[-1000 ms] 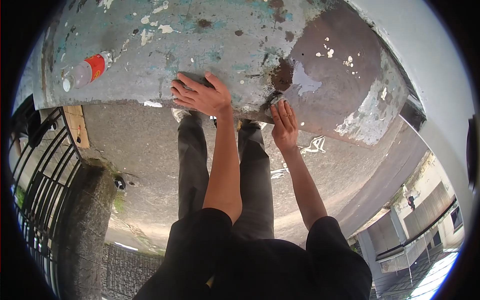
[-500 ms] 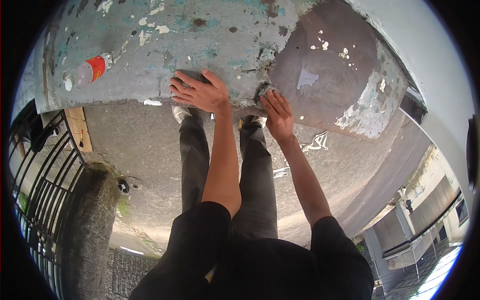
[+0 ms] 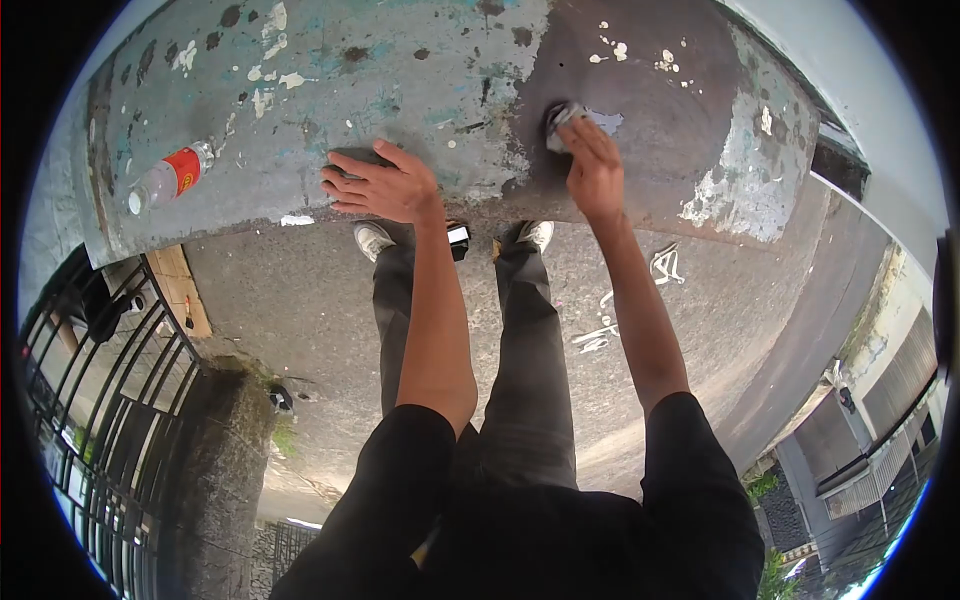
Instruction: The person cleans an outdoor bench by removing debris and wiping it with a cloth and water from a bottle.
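My right hand [image 3: 594, 170] presses a crumpled grey rag [image 3: 567, 128] onto the dark, wet-looking patch [image 3: 650, 150] of a worn tabletop [image 3: 300, 120]. The fingers are closed over the rag. Just right of it a pale, shiny puddle [image 3: 606, 122] shows on the patch. My left hand [image 3: 385, 185] lies with fingers spread near the table's front edge, holding nothing. Farther left a clear plastic bottle [image 3: 150, 190] with a red label lies on its side on the tabletop.
A light wall [image 3: 830, 70] borders the table at the right. Below is rough concrete ground [image 3: 300, 310] with white paint marks [image 3: 597, 335]. My shoes [image 3: 372, 240] stand near the table's edge. A black metal railing [image 3: 110, 370] runs at the left.
My right hand has pushed the rag away from the front edge, onto the dark patch beside the puddle. My left hand stays spread on the tabletop. The view has shifted slightly.
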Demonstrator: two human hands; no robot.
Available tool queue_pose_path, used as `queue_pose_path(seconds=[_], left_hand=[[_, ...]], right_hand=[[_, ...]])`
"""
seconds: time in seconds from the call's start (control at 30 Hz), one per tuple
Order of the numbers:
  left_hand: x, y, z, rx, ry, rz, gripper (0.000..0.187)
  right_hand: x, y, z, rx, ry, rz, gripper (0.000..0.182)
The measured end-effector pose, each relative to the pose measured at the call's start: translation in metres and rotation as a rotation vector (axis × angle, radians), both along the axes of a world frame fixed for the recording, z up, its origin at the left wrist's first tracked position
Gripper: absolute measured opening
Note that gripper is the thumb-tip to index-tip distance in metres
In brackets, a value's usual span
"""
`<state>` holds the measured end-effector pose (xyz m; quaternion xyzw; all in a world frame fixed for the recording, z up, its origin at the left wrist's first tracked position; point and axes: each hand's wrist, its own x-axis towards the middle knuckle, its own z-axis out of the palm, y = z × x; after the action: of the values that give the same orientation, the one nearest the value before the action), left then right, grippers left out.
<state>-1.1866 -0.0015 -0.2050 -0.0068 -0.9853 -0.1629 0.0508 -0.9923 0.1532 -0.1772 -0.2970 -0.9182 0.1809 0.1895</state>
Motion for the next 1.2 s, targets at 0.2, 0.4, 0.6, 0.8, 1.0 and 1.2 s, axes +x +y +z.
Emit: queue_pose_path(seconds=[0.2,0.4,0.6,0.8,1.0,1.2], left_hand=[[0.003,-0.003,0.002,0.039,-0.009,0.002,0.074],[0.001,-0.003,0.003,-0.001,-0.033,-0.021,0.074],[-0.002,0.005,0.002,0.024,0.035,-0.012,0.070],[0.001,0.001,0.005,-0.053,-0.054,0.015,0.072],[0.005,0.002,0.000,-0.044,0.017,-0.003,0.071],[0.005,0.002,0.001,-0.036,0.049,-0.013,0.069]], right_hand=[[0.019,0.015,0.000,-0.043,-0.002,-0.307,0.045],[0.084,0.021,-0.006,0.009,-0.035,-0.204,0.041],[0.031,0.095,-0.010,-0.051,0.047,-0.522,0.042],[0.018,-0.018,0.008,-0.153,0.000,0.235,0.042],[-0.109,0.183,-0.027,-0.008,0.066,-0.099,0.029],[-0.038,0.007,-0.009,-0.102,0.018,0.127,0.046]])
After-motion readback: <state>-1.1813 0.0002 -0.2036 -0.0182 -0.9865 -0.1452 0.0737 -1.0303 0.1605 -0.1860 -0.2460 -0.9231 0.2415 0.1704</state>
